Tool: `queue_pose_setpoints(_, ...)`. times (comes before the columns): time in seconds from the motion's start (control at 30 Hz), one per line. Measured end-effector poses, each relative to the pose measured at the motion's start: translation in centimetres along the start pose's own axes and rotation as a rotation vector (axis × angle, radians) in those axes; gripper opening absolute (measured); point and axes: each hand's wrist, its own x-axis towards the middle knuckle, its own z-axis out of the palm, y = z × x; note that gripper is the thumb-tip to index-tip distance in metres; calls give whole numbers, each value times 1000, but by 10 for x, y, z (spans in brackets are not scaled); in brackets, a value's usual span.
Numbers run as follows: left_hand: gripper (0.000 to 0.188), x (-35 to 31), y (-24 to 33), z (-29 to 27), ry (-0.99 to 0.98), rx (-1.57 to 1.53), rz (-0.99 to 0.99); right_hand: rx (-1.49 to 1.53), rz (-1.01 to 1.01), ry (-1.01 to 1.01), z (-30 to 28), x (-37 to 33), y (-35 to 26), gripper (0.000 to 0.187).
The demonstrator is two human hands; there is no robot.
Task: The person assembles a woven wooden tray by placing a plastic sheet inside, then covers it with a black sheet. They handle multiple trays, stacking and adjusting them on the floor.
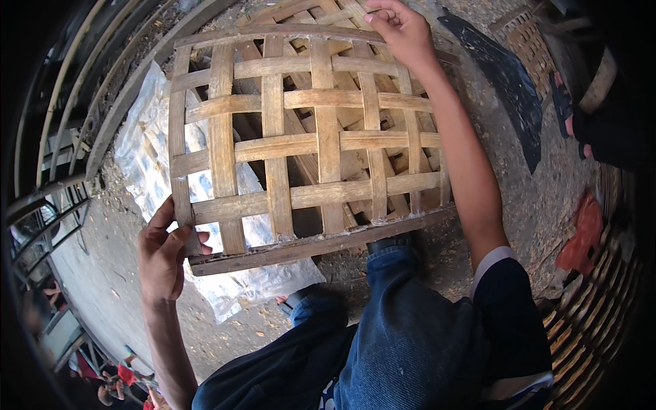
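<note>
A woven bamboo lattice panel [328, 143] with wooden strips along its edges is tilted in front of me. My left hand [164, 253] grips its near left corner, thumb on the near side and fingers around the edge strip. Past the panel's far edge, my right hand [404, 34] is closed in a pinch at a pale bamboo strip [357, 12]. Beneath the lattice, more woven bamboo panels [355, 167] show through the gaps, partly hidden.
A crumpled clear plastic sheet [147, 147] lies on the dusty floor at left. Black sheeting [502, 82] and a red plastic bag [582, 232] lie at right. Slatted material [588, 328] stands at lower right, metal frames [61, 96] at left. Another person's foot [570, 126] shows at right.
</note>
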Motion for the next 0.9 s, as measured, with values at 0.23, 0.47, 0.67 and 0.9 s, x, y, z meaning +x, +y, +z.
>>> queue_pose_setpoints(0.23,55,3,2,4,-6,11,5,-619,-330,465,19,3,9,66)
queue_pose_setpoints(0.47,59,-1,-2,-2,5,95,-7,-94,156,-88,-19,-14,-9,77)
queue_pose_setpoints(0.67,55,-1,1,-2,18,11,-25,-319,-92,-199,-14,-32,-12,101)
queue_pose_setpoints(0.9,55,2,-2,-1,3,-4,-13,-184,-44,-70,-14,-31,9,107)
